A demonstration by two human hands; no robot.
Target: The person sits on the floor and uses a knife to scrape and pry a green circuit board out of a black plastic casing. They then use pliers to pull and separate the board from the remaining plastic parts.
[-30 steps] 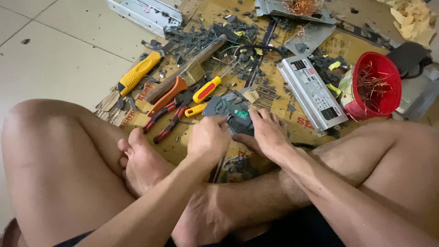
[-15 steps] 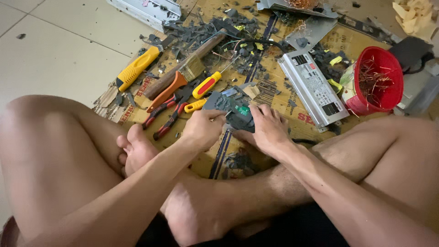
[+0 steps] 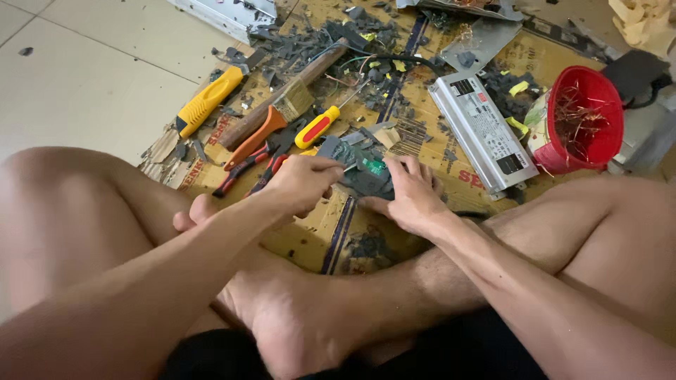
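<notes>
Far left: yellow-handled tool on the cardboard sheet, at its edge by the tiled floor. Just right: wooden-handled hammer lying diagonal; orange-handled pliers and a red-handled pair beside it. Red-and-yellow screwdriver just far of the hands.

Left hand: grip closed, fingertips pinched on a thin tool or lead meeting the circuit board; exactly what is pinched too small to tell. Board flat on the cardboard, centre, between the crossed legs and the tool cluster, green patch facing up.

Right hand: fingers spread, pressed flat on the board's right and near edge. Grip open, nothing enclosed; serving as a clamp only.

Judgement on doing it well: keep the right palm bearing down so the board cannot skate on the cardboard; keep fingertips out of the tool's line; work in short, controlled strokes, not forced.

Right of centre: long grey metal power-supply case, near but apart from the right hand. Far right: red bucket holding thin copper-coloured wire scraps.

Obstructions: dark broken fragments strewn far of the hands; loose black cable through the debris. Screwdriver and pliers crowd the board's far-left side, limiting left-hand travel.
</notes>
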